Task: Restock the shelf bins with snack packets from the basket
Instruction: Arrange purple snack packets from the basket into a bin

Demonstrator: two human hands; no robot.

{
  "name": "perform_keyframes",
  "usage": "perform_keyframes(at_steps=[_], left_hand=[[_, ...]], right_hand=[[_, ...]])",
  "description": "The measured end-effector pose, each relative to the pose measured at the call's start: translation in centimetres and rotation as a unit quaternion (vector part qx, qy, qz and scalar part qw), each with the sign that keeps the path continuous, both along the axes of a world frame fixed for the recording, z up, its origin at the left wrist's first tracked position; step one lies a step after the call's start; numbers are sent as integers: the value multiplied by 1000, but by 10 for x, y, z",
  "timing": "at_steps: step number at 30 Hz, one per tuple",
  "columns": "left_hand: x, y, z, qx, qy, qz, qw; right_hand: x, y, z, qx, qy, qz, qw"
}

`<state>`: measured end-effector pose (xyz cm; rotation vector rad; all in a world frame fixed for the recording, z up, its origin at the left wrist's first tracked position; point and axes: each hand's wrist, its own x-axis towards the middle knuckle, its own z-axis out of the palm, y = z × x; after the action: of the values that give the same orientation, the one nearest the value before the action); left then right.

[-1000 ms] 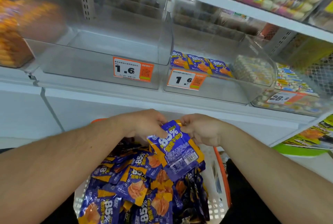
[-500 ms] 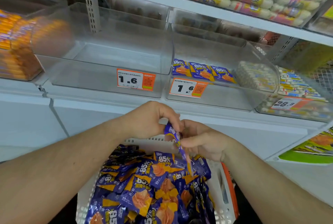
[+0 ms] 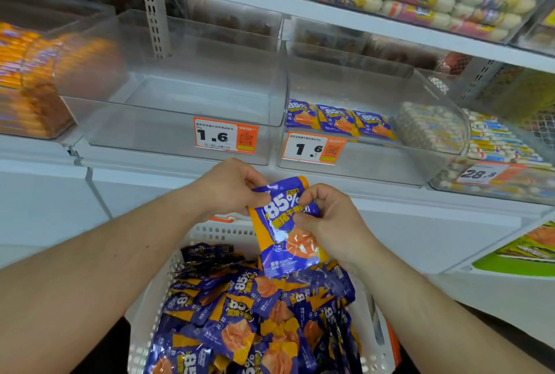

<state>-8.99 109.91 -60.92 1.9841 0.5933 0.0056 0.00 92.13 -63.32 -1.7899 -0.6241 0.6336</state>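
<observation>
Two hands share one snack packet (image 3: 285,223) just above the white basket (image 3: 222,231): the left hand (image 3: 231,185) pinches its upper left corner, and the right hand (image 3: 327,217) has thumb and fingers clamped on its right edge. It hangs upright with the printed face toward the camera, its lower end just above the heap of matching packets (image 3: 252,322) that fills the basket.

On the shelf beyond, the right clear bin (image 3: 375,163) holds a short row of three like packets (image 3: 339,121) at its far side, behind a 1.6 price tag (image 3: 313,148). The left clear bin (image 3: 150,139), with its own 1.6 tag, looks bare inside.

Risks, as I judge them:

- Both grips sit on the slick film near the top edge — if one hand lets go before the other has firm hold, the packet could swing, slide out and drop back into the heap or past the basket rim.
- Both bins carry the same price, so the packet could land in the wrong one; the right bin already shows the matching print.
- The bin fronts stand tall — a low reach could knock the packet against the clear wall or catch the tag.
- A careless drop-in could topple or skew the standing row.
</observation>
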Motion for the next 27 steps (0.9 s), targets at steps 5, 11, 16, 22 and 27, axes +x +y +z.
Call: perform_keyframes(at_steps=[5, 11, 16, 22, 27], left_hand=[[11, -6, 4, 232, -89, 50, 967], [25, 10, 11, 426, -340, 99, 833], [35, 13, -17, 543, -196, 42, 815], [44, 4, -25, 545, -177, 72, 816], [47, 5, -28, 549, -186, 76, 811]], right_hand=[[-10, 4, 8, -3, -2, -72, 997], [18, 10, 74, 97, -17, -149, 984], [76, 39, 125, 118, -28, -220, 968], [156, 85, 110, -102, -85, -135, 982], [164, 112, 82, -364, -273, 54, 889]])
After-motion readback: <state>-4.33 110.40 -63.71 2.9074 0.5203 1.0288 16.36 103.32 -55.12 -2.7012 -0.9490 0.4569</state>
